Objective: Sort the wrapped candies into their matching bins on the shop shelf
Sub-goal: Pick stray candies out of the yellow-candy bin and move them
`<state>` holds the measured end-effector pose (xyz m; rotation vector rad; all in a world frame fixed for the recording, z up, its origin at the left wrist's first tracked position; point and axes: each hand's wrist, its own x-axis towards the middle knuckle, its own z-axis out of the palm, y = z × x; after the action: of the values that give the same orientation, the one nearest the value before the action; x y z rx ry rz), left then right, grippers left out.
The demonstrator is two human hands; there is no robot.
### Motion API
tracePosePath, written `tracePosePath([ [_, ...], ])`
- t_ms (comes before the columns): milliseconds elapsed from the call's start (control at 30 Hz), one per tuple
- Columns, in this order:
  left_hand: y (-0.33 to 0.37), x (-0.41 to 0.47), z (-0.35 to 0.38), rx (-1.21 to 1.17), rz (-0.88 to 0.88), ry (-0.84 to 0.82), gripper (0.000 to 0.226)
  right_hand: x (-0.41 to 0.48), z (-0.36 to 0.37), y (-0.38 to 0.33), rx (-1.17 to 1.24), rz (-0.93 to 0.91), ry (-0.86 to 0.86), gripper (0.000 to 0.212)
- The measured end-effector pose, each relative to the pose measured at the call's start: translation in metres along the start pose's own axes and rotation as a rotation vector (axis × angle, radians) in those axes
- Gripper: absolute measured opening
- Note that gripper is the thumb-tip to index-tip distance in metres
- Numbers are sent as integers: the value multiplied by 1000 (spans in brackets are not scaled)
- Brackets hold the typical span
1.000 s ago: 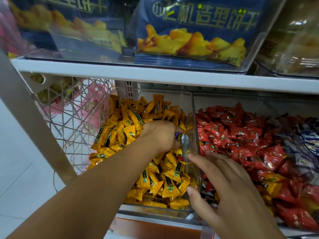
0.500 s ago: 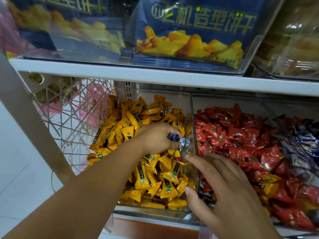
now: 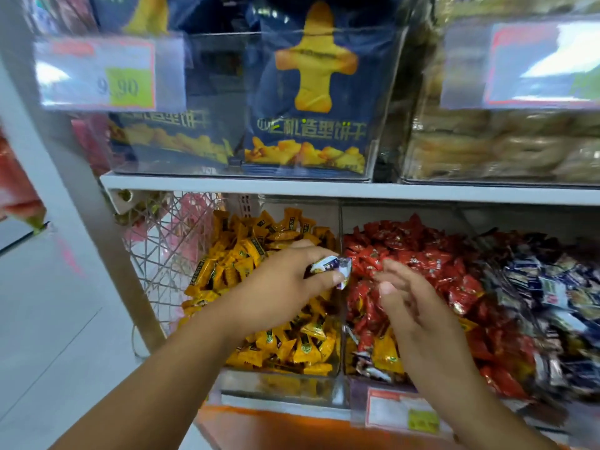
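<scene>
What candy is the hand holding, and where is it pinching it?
The left hand pinches a blue-and-white wrapped candy around its middle; the right hand holds nothing.

Left hand (image 3: 285,287) pinched closed — right hand (image 3: 418,306) loosely spread.

Glossy foil candy wrappers (image 3: 328,266), clear plastic bins (image 3: 279,386), wire mesh (image 3: 165,254)
</scene>
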<state>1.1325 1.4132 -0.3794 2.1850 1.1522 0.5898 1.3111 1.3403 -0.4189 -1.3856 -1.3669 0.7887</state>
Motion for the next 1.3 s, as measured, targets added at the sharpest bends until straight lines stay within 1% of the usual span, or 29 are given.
tracePosePath([
  [33,10,-2,5,13,20,9,9,0,-1,-3,57,28,-28,39],
  [133,31,-3,24,124,80,78,25,-4,-5,-9,191,104,-94,45],
  [200,40,-2,37,197,112,100,33,-7,-8,-10,278,147,-101,51],
  [300,44,-2,50,220,145,126,36,-8,-14,-8,344,171,-64,42],
  [367,44,-1,54,216,135,157,40,-7,-17,-6,335,181,-49,38],
  [467,41,-2,51,125,127,168,51,-5,-26,-3,192,101,0,32],
  [533,37,-5,43,80,132,182,57,-2,-39,-1,-5,0,72,27],
  [600,28,-8,32,72,126,228,54,0,-61,1,-240,-111,188,22],
  [700,1,-8,20,68,79,296,43,5,-94,9,-393,-208,367,23],
  [767,-18,-8,18,97,27,280,37,11,-113,20,-470,-216,457,24],
  [833,-34,-8,20,141,-10,243,36,18,-127,31,-524,-143,510,24],
  [867,-39,-7,20,152,-21,229,36,19,-129,33,-613,-96,532,23],
  [900,-44,-6,21,157,-30,215,37,20,-128,33,-726,-76,558,28],
  [933,-47,-5,22,158,-34,200,38,18,-122,32,-812,-115,562,34],
  [967,-50,-3,23,161,-42,178,38,15,-112,29,-845,-192,528,38],
  [1000,-52,-2,25,174,-49,153,39,10,-96,25,-831,-279,455,38],
  [1067,-54,1,29,211,-66,95,41,-2,-57,22,-754,-395,237,35],
  [1133,-56,3,32,244,-78,62,46,-9,-28,27,-687,-414,46,38],
  [1167,-57,5,33,258,-76,53,47,-10,-19,31,-692,-418,-18,39],
  [1233,-59,7,35,273,-44,54,42,-10,-11,38,-736,-421,-73,39],
  [1300,-59,9,36,284,51,76,30,-8,-10,41,-727,-385,-71,40],
])
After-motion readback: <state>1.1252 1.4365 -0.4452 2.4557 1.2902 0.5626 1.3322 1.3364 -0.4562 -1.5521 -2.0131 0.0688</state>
